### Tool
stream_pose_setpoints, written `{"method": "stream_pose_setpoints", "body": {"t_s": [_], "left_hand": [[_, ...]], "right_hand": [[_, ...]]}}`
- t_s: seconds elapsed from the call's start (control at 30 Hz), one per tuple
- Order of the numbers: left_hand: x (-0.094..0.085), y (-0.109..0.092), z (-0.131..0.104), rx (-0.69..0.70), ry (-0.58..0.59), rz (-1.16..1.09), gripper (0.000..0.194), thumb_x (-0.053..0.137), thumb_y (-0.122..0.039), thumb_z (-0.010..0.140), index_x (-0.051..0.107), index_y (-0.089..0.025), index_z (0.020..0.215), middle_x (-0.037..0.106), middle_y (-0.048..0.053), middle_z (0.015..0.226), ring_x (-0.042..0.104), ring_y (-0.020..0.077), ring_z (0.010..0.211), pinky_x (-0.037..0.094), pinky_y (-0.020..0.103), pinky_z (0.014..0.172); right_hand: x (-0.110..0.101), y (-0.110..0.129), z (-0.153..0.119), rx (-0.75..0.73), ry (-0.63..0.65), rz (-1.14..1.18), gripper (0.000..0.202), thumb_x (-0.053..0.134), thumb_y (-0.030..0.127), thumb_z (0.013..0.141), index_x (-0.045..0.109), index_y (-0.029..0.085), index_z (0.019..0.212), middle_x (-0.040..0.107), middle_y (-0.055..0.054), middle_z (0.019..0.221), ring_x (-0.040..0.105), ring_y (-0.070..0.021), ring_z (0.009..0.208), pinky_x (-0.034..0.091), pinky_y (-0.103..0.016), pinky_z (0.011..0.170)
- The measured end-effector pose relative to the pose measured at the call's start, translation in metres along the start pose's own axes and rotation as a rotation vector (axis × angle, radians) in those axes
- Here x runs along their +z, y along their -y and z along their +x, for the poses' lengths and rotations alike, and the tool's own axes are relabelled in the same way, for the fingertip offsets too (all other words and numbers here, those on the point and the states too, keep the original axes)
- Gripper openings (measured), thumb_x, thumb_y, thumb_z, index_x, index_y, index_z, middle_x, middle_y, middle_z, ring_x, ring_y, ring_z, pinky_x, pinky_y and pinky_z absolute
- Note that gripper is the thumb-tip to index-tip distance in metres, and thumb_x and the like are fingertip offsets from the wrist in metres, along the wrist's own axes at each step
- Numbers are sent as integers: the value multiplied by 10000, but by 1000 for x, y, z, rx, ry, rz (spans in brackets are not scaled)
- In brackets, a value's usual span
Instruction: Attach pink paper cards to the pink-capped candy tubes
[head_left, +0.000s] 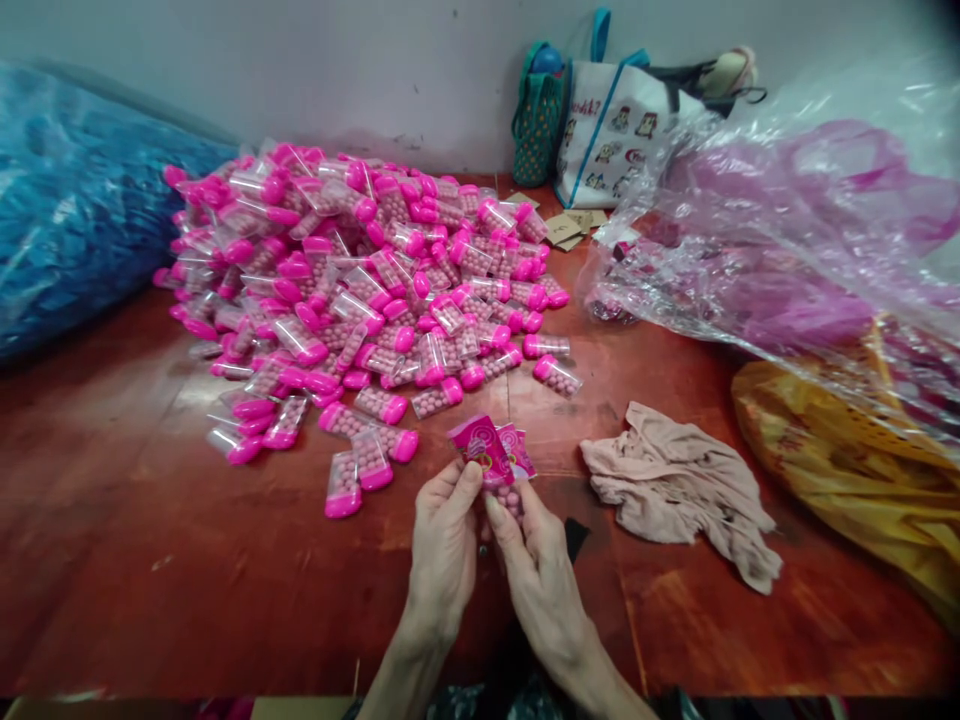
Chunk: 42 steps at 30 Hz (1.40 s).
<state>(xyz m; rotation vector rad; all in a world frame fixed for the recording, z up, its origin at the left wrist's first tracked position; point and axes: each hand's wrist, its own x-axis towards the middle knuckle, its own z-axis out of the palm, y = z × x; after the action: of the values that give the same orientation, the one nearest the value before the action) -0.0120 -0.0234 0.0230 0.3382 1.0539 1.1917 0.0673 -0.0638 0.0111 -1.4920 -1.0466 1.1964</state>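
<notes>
Near the front of the red-brown table, my left hand [448,530] pinches a pink printed label [484,447] between thumb and fingers. My right hand [536,550], close beside it, is closed on a clear candy container [507,500] filled with small pink balls. A second piece of the pink printed label shows behind the first, over the container's top. The container's lower end is hidden by my fingers. Just beyond my hands, several pink-capped containers [370,459] lie loose at the front edge of a large heap of the same containers [360,270].
A blue plastic bag [90,200] bulges at the left. A beige cloth [682,485] lies right of my hands, beside a yellow bag [840,480] and clear-and-pink plastic [780,230]. Against the wall stand a white tote [611,130] and a green pouch [537,130], near cardboard pieces [570,227].
</notes>
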Motion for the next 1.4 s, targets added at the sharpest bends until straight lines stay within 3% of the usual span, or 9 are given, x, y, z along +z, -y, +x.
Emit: {"method": "stream_pose_setpoints", "body": {"t_s": [0.23, 0.4, 0.57, 0.7, 0.8, 1.0, 1.13, 1.27, 1.4], "left_hand": [[7, 10, -10, -76, -35, -108, 117, 647, -212, 720, 578, -126, 679, 532, -43, 543, 450, 32, 448, 330, 121, 416], [-3, 9, -6, -5, 24, 13, 51, 618, -185, 743, 627, -135, 750, 584, -28, 608, 456, 26, 459, 365, 120, 442], [-11, -9, 7, 389, -76, 302, 463, 634, -126, 716, 525, -259, 1145, 593, 19, 1069, 552, 123, 945, 451, 197, 772], [-15, -29, 17, 581, -43, 579, 271, 627, -138, 719, 611, -209, 979, 624, 11, 915, 585, 132, 820, 476, 221, 723], [-17, -37, 20, 520, 40, 667, 124, 620, -159, 729, 620, -186, 851, 612, -19, 745, 578, 108, 642, 481, 199, 591], [-14, -39, 22, 387, 175, 754, 198, 644, -186, 717, 609, -202, 911, 628, -6, 859, 587, 122, 760, 480, 199, 652], [-14, -42, 26, 276, 190, 732, 147, 629, -221, 730, 583, -185, 864, 602, -22, 733, 556, 107, 596, 472, 213, 546], [-17, -46, 32, 300, 287, 791, 64, 614, -197, 738, 580, -153, 707, 558, -16, 669, 508, 103, 583, 421, 212, 531], [-18, -43, 37, 295, 377, 690, 164, 565, -174, 774, 551, -143, 613, 516, -8, 654, 483, 105, 604, 400, 218, 546]], "right_hand": [[0, 1, -3, 68, -11, 32, 191, 454, 338, 870, 558, 182, 907, 580, -10, 723, 554, -136, 666, 448, -227, 633], [-2, 0, 7, 209, 168, 292, 208, 453, 379, 870, 515, 181, 875, 496, 32, 664, 451, -76, 514, 393, -189, 493], [-6, 0, 12, 194, 266, 288, 258, 430, 389, 882, 461, 177, 739, 413, 57, 584, 315, -43, 427, 264, -172, 392], [-8, 0, 15, 125, 246, 190, 279, 420, 390, 887, 465, 171, 719, 437, 53, 552, 338, -38, 425, 245, -161, 386], [-12, -1, 21, 95, 206, 188, 301, 409, 407, 885, 500, 164, 731, 448, 56, 491, 363, -37, 389, 257, -149, 369], [-19, -8, 33, 208, 215, 294, 303, 489, 422, 839, 578, 140, 770, 576, 15, 495, 486, -58, 353, 366, -148, 363], [-20, -12, 34, 247, 202, 413, 286, 522, 409, 821, 584, 134, 777, 627, -10, 561, 548, -70, 404, 403, -145, 384], [-20, -14, 36, 246, 202, 432, 272, 542, 392, 813, 592, 128, 766, 636, -15, 563, 530, -59, 391, 398, -136, 373], [-19, -14, 37, 259, 203, 476, 273, 543, 368, 820, 586, 121, 712, 629, -9, 550, 453, -23, 326, 352, -115, 330]]}}
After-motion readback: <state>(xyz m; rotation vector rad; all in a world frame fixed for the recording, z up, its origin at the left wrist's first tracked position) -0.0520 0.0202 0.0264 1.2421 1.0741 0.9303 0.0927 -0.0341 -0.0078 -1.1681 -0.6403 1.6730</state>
